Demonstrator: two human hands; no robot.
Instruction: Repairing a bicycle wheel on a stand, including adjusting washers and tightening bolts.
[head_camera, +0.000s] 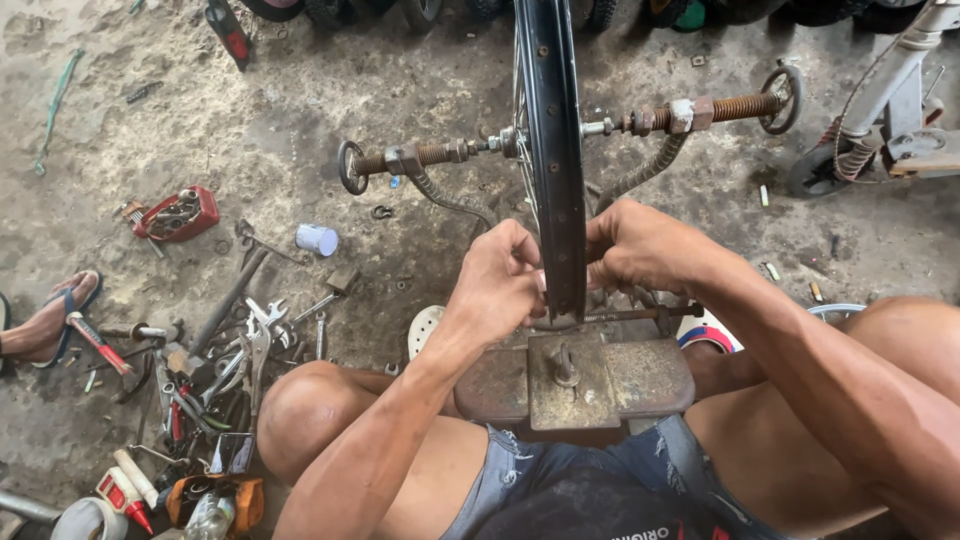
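Partly, the black wheel rim (552, 150) is running out of view at the top, and its spokes are hard to make out. It is standing upright in a rusty truing stand (575, 375) on the concrete floor (200, 120). Left hand (500, 285) and right hand (635, 245) are pinching it from either side, fingertips hidden.

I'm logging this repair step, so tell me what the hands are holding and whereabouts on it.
Both the left hand and right hand grip the black wheel rim from either side at its lower part, just above the rusty stand.
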